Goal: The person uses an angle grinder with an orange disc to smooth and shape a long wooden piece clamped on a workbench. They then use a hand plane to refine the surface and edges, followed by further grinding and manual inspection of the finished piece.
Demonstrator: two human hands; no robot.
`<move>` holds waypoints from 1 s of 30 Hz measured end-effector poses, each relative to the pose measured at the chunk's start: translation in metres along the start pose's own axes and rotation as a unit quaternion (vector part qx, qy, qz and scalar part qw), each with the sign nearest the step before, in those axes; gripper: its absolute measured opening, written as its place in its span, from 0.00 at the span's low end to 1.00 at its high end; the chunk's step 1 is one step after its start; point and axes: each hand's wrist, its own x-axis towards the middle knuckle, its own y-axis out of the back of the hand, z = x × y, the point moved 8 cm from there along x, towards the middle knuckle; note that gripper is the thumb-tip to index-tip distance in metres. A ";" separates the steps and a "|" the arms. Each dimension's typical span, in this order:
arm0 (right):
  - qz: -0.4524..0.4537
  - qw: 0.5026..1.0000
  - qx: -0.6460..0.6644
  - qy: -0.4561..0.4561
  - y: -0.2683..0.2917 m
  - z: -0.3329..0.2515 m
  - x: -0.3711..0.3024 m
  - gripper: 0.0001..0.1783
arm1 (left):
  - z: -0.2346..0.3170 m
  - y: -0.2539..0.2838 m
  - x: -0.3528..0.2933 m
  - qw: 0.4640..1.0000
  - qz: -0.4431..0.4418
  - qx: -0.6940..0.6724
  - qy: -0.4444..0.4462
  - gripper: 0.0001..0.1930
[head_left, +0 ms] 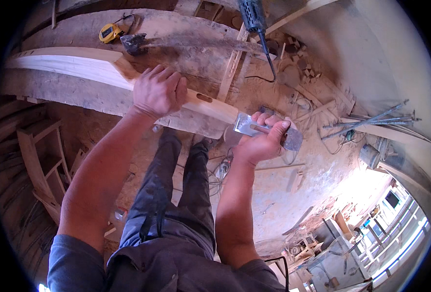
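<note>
My left hand (160, 92) is wrapped over a long pale piece of wood (218, 108) lying across the bench. An oblong slot is cut into the wood just right of that hand. At the wood's right end, my right hand (264, 138) grips a flat, shiny slotted metal blade (245, 125) that looks like a plane iron. One end of the blade meets the wood's tip or overlaps it; I cannot tell which. The other end sticks out beyond my fingers.
The worn wooden bench (79, 90) holds a yellow tape measure (110, 33) and a dark-headed tool with a long handle (186, 43). A corded power tool (253, 15) is at the top. Metal bars (371, 121), cables and wood scraps lie to the right; a wooden frame (42, 155) stands left.
</note>
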 end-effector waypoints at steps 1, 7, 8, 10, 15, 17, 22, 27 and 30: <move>-0.019 1.000 -0.001 0.010 -0.004 0.000 0.000 0.13 | 0.000 0.001 0.002 1.000 0.006 -0.007 -0.005 0.10; -0.081 0.993 -0.033 0.079 -0.014 -0.005 -0.009 0.14 | -0.001 -0.001 0.001 1.000 -0.004 -0.006 0.011 0.10; -0.087 0.991 -0.035 0.093 -0.017 -0.007 -0.012 0.14 | -0.002 -0.002 0.000 1.000 -0.009 -0.004 0.013 0.11; -0.121 0.981 -0.067 0.134 -0.025 -0.009 -0.013 0.14 | -0.001 -0.002 0.003 1.000 -0.006 -0.006 0.004 0.10; -0.194 0.949 -0.119 0.218 -0.044 -0.015 -0.019 0.14 | 0.001 0.002 0.004 0.999 -0.004 -0.034 -0.008 0.10; -0.229 0.920 -0.182 0.262 -0.042 -0.013 -0.019 0.12 | 0.000 0.001 -0.001 0.999 -0.014 -0.028 -0.012 0.10; -0.292 0.839 -0.281 0.363 -0.063 -0.008 -0.026 0.07 | 0.000 -0.004 0.008 0.999 -0.015 -0.032 -0.021 0.10; -0.111 0.991 -0.067 0.022 -0.027 -0.008 0.039 0.06 | 0.002 0.000 0.007 0.999 -0.001 -0.035 -0.019 0.11; -0.040 0.999 -0.017 0.000 -0.019 -0.017 0.031 0.09 | 0.002 -0.002 0.006 1.000 -0.013 -0.019 -0.009 0.11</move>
